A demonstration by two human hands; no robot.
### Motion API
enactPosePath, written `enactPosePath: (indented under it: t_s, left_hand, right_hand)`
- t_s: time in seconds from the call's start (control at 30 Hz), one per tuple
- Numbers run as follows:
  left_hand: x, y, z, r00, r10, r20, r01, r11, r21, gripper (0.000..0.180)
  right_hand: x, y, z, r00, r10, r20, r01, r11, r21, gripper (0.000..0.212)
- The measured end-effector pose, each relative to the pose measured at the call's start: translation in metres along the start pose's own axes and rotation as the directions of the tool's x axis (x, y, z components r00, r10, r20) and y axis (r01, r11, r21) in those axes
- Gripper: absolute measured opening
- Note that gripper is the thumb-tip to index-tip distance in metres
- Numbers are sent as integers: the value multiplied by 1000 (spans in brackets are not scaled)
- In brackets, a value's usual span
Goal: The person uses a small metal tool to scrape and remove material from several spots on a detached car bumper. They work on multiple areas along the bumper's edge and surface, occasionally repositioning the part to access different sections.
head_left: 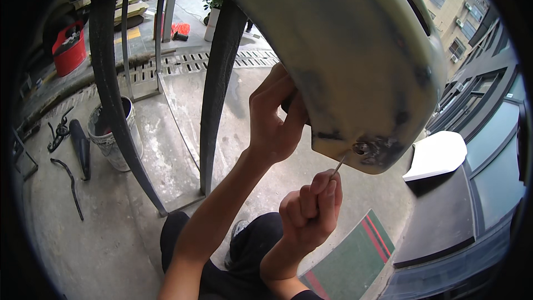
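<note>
A large curved vehicle body panel point(355, 72), beige with dark smudged patches, hangs at the top centre and right. My left hand point(276, 122) grips its left edge, with some fingers hidden behind it. Near the panel's lower corner is a small hole ringed by a dark, rough patch point(377, 151). Just below it, my right hand point(311, 209) pinches a thin pointed metal rod point(338, 166) between thumb and fingers. The rod's tip points up at the lower edge beside the hole; whether it touches cannot be made out.
A dark metal stand point(214, 94) rises left of my arms. Beyond it are a stained bucket point(119, 139), dark loose parts point(80, 147) and a red tub point(70, 50). A white panel point(436, 154) lies at right, near windows. Below me is a green board point(350, 258).
</note>
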State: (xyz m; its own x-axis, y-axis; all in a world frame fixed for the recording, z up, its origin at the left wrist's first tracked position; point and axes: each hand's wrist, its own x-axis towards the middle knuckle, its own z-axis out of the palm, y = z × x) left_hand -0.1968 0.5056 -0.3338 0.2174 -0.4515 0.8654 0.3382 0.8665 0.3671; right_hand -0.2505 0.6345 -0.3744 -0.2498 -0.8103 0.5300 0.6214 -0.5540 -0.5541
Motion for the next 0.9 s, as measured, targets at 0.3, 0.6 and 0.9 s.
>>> enactPosePath:
  t_s: [0.3,0.6,0.9]
  left_hand:
    - [-2,-14,9,987,76,-142,-96,986,-136,17]
    - [-1,-13,8,985,121,-125,-116,992,46,13]
    - [-1,-9,5,993,79,-88,-73,995,63,19]
  right_hand:
    - [0,4,-3,1000,-7,25,5,997,81,25]
    - [-1,2,0,995,-78,-57,75,996,-49,22]
    - [-3,-1,3,996,-61,-72,47,983,-178,22]
